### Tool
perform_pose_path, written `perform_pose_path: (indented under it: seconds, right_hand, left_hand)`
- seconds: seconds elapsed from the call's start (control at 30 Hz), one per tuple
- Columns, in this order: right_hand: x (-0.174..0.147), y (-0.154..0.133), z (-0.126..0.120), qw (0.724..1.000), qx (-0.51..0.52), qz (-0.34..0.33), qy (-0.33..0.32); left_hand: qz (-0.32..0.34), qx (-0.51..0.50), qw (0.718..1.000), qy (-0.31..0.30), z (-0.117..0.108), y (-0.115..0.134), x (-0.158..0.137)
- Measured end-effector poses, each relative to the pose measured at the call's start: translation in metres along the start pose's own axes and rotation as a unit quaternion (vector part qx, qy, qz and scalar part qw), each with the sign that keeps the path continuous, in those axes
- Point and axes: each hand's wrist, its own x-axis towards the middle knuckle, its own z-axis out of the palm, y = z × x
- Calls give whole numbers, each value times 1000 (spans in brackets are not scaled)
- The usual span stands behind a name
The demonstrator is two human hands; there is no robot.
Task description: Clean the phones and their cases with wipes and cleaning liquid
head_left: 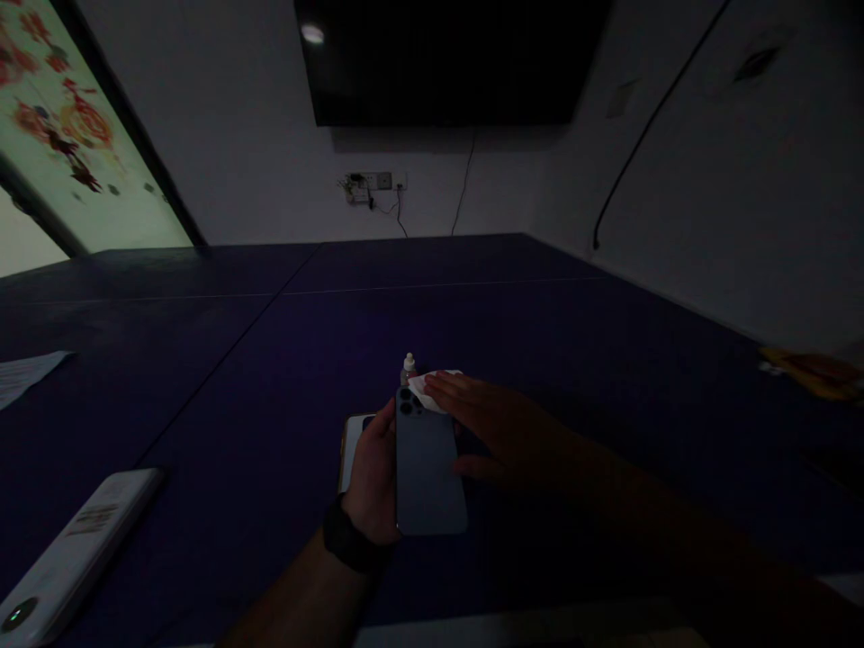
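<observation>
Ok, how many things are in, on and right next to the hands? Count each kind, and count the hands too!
Hands (left hand, right hand): 2
Blue-grey phone: 1
White wipe: 1
Small bottle: 1
Flat pale thing, partly hidden: 1
Dark wristband: 1
Total: 7

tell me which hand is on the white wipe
The right hand, lying over the white wipe; the left hand, with a dark wristband, holds the phone.

blue surface (540, 333) | white device (85, 544) | paper sheet (31, 373) | capped bottle (409, 364) | pale rectangle (350, 443) | yellow item (820, 373)
</observation>
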Motion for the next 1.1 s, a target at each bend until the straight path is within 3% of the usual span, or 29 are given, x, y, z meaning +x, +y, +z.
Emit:
perform_pose_path:
  seconds: [0.13, 0.33, 0.47, 0.53, 0.77, 0.93, 1.1]
  right_hand:
    - [-5, -13, 3, 1000, 19, -17, -17]
    - [-7, -57, 8, 981, 95, -139, -101]
    - [-10, -32, 3, 996, 51, -55, -42]
    - [-11, -22, 1, 998, 36, -32, -47]
    - [-15, -50, 4, 980, 105, -145, -90]
    - [-12, -31, -7, 997, 42, -38, -55]
    - [-14, -49, 1, 974, 117, -165, -103]
  left_hand:
    - [3, -4, 1000, -17, -5, -1, 1]
    - [-11, -30, 999, -37, -7, 4, 4]
    - [-43, -36, 995, -78, -8, 5, 4]
    - [-55, -34, 994, -85, -9, 5, 4]
    - [23, -29, 998, -46, -7, 7, 4]
    - [-15, -37, 997, -62, -7, 10, 0]
    - [9, -13, 999, -38, -6, 12, -2]
